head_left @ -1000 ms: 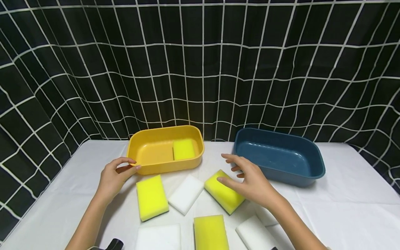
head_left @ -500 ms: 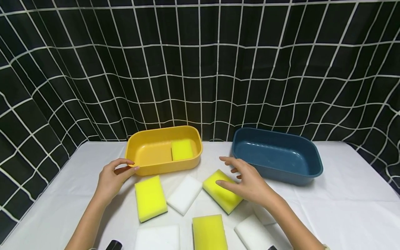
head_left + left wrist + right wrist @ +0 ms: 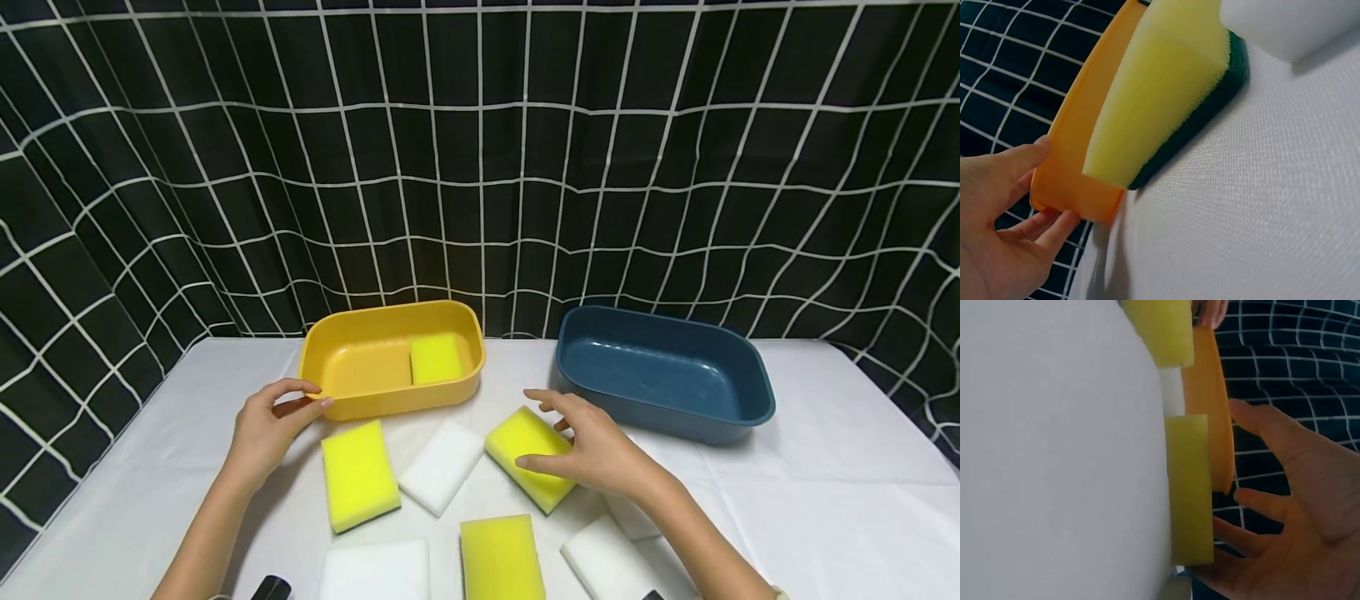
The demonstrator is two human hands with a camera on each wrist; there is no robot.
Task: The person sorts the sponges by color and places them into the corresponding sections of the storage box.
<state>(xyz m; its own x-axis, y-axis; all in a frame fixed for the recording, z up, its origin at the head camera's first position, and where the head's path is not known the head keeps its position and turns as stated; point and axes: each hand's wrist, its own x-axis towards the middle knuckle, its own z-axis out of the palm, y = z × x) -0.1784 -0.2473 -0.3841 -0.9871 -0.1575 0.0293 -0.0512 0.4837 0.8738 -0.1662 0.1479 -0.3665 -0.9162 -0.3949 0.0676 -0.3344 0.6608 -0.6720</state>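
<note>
My left hand (image 3: 266, 433) grips the near left corner of a yellow plastic tub (image 3: 405, 402), thumb and fingertips at its rim. One yellow sponge (image 3: 437, 360) lies inside the tub, towards the right. Over another yellow sponge (image 3: 522, 433) hovers my right hand (image 3: 596, 450), its fingers spread and thumb apart, holding nothing. In the right wrist view a yellow sponge (image 3: 1190, 487) appears beside those fingers. Just below the left hand lies a third yellow sponge (image 3: 362, 477); the left wrist view shows its dark green scouring side (image 3: 1204, 119).
A dark blue tub (image 3: 667, 408) stands at the back right. White sponges lie between the yellow ones (image 3: 442, 467), at the front (image 3: 378, 571) and under the right forearm (image 3: 607, 554). Another yellow sponge (image 3: 502, 558) is front centre. A black grid-patterned curtain (image 3: 480, 167) hangs behind.
My right hand has come down slightly towards the yellow sponge beneath it. The left hand keeps its place at the tub's corner. The head view has shifted a little.
</note>
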